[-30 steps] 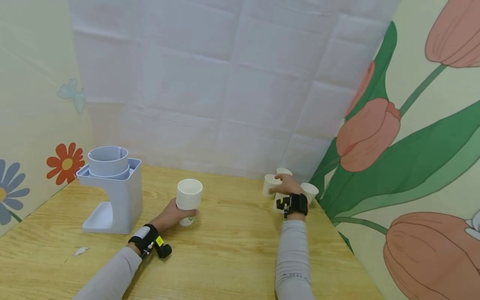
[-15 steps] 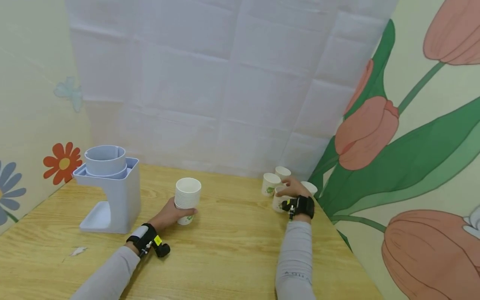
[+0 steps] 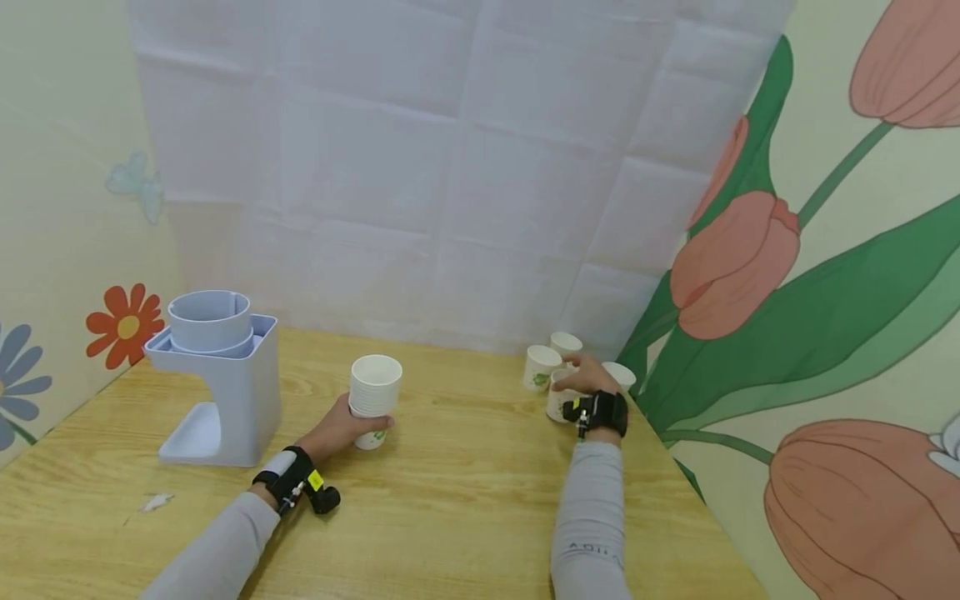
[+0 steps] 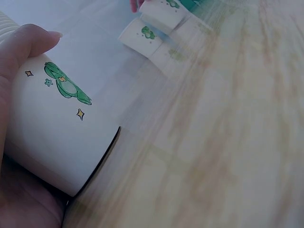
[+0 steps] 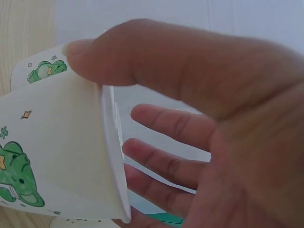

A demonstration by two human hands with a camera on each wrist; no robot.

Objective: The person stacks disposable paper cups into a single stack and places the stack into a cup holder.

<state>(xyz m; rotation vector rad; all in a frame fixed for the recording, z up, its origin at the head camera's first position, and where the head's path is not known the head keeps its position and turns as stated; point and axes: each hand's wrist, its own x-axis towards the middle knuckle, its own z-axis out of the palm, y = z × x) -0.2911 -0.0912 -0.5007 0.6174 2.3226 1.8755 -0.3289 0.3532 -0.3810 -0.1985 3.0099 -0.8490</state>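
Observation:
My left hand grips a nested stack of white paper cups standing upright near the table's middle. In the left wrist view, the lowest cup shows a green cartoon animal, with the thumb laid across the stack. My right hand is over a group of several white paper cups at the back right. Its thumb lies at the rim of the nearest cup in the right wrist view, and the other fingers extend loosely over the opening. Beside it stand a left cup, a back cup and a right cup.
A pale blue plastic stand with a round holder on top is at the left of the wooden table. A white cloth hangs behind, and a flower-print wall borders the right side.
The right hand has shifted slightly right and toward the person, from over the left and back cups to the nearest cup. The left hand keeps its grip on the stack.

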